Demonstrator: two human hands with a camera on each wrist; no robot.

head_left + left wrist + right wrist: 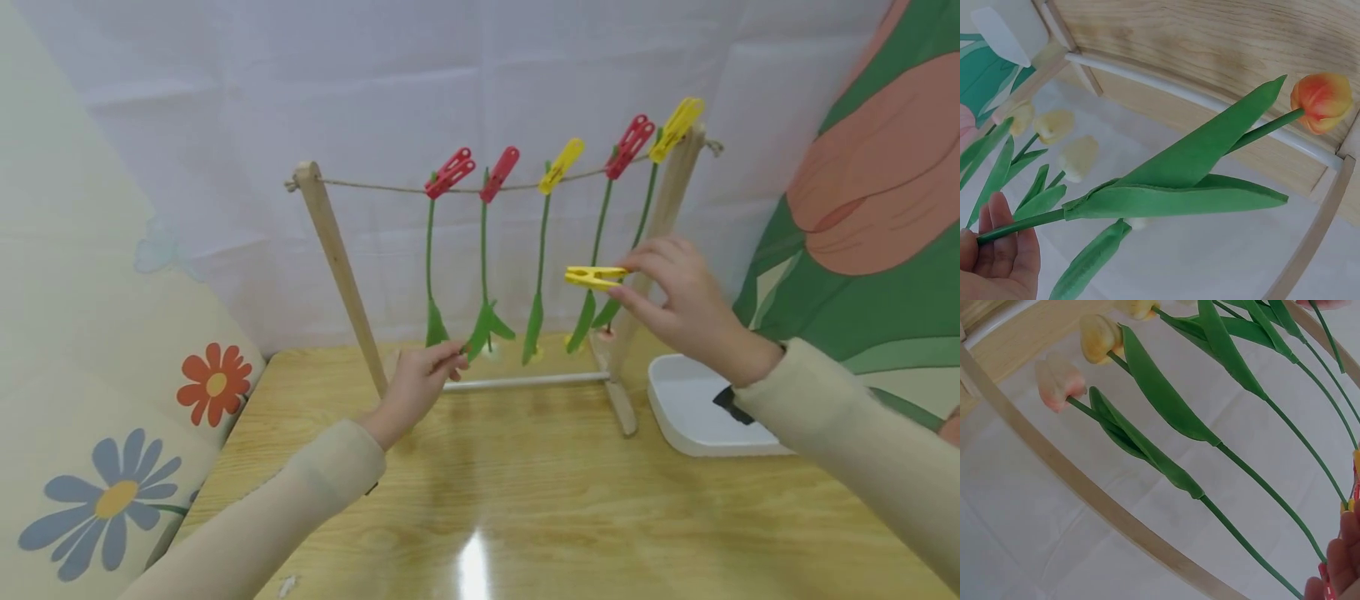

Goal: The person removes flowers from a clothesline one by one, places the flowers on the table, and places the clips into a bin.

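My left hand (420,385) pinches the stem of an artificial tulip (1172,200), with an orange-yellow bloom and green leaves in the left wrist view. In the head view most of this tulip is hidden by the hand and sleeve. A yellow clothespin (594,277) is pinched between the thumb and fingers of my right hand (686,308), in front of the hanging stems. Several tulips hang upside down from a rope (367,186), clipped by red clothespins (450,173) and yellow clothespins (562,166). Pink and yellow blooms (1060,381) show in the right wrist view.
The rope is tied between two wooden posts (335,267), joined low down by a white rod (532,382). A white tray (675,417) with a black item in it stands on the wooden table (555,500) at right. White cloth (360,75) hangs behind.
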